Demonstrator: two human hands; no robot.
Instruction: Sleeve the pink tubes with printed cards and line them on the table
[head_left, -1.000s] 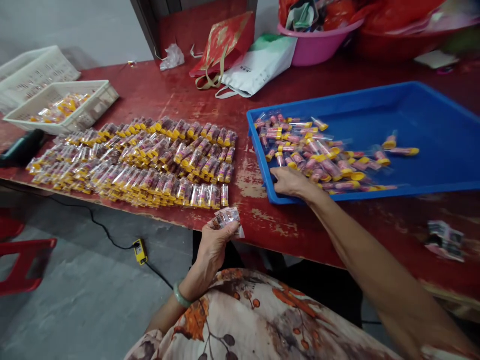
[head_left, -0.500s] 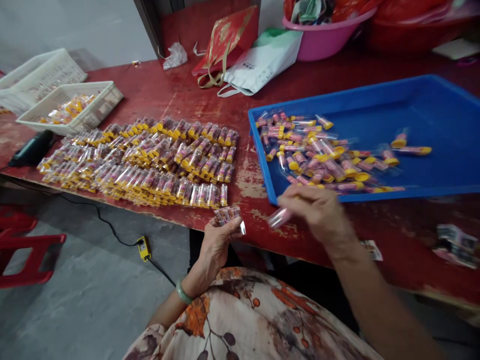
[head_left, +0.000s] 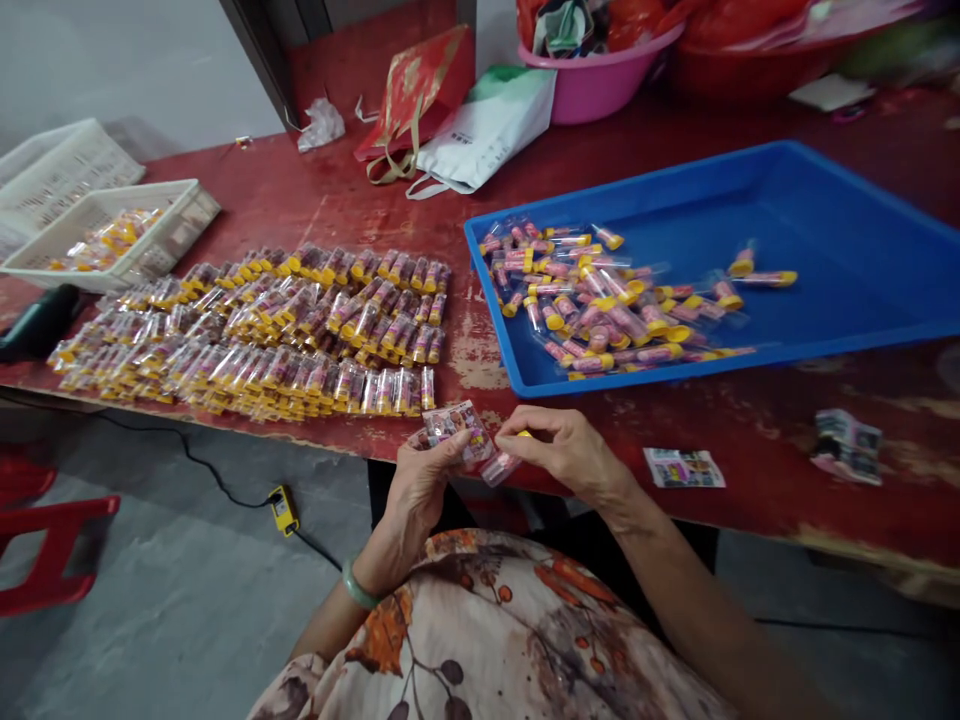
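Just outside the tray (head_left: 847, 280), the right grip (head_left: 574, 455) is pinching a probably light, stiff, slick tube (head_left: 499, 468), seemingly by its cap (head_left: 524, 435), the likely surest hold; the left grip (head_left: 421, 480) is clutching wrappers (head_left: 454, 424).

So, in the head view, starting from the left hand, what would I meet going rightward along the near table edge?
Left hand holding printed wrappers, right hand holding a yellow-capped tube, flat printed wrapper, crumpled printed wrapper.
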